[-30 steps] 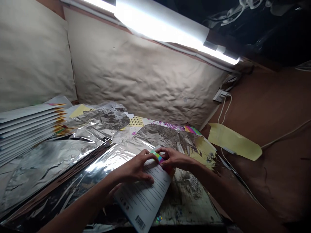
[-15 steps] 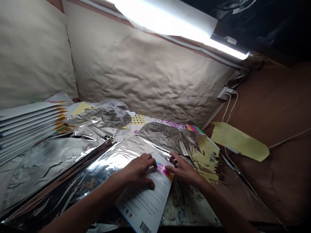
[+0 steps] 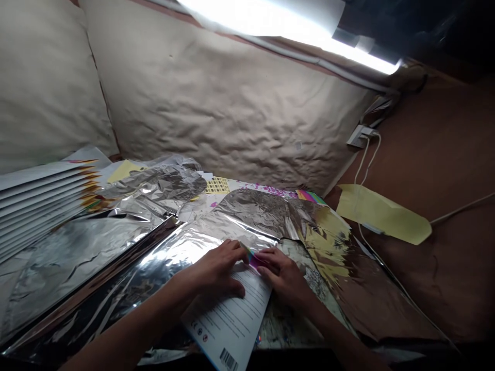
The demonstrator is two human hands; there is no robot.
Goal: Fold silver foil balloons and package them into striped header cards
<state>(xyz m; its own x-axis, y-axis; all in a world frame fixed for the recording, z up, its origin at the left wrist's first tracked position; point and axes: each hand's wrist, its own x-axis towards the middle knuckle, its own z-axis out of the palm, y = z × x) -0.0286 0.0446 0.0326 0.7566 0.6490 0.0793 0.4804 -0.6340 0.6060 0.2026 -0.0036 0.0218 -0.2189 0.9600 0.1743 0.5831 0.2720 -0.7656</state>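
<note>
A paint-stained surface point(image 3: 294, 324) spreads out below a cream paper wall lining point(image 3: 216, 98), with a fluorescent tube point(image 3: 294, 20) glaring overhead, far ahead of both hands. Well off beyond the right hand point(image 3: 282, 275), a yellow paper tag point(image 3: 381, 214) on brown backing, a white cable point(image 3: 365, 165) trailing down past it. Well beyond the left hand point(image 3: 214, 270), a stack of white boards point(image 3: 38, 201) with ragged coloured edges. Under the left forearm and reaching toward that stack, a creased mirror foil sheet point(image 3: 127, 263); just ahead of both hands, a crumpled foil sheet point(image 3: 255, 211).

Directly beneath both hands, a white printed card point(image 3: 228, 319), flat and slightly askew. Its long axis runs from close to the body up and away, the far end leaning toward the right hand's side. Barcode point(image 3: 229, 359) at the near end, pointing back toward the body, below and between the hands. Right hand nearer the far end, left hand resting across the card's left side, a little farther back. Both hands open, palms down, fingers lightly curved, pressing from above with no closed grip in view. Coloured print point(image 3: 255, 260) on the far end, barely showing in the narrow gap between the hands.
</note>
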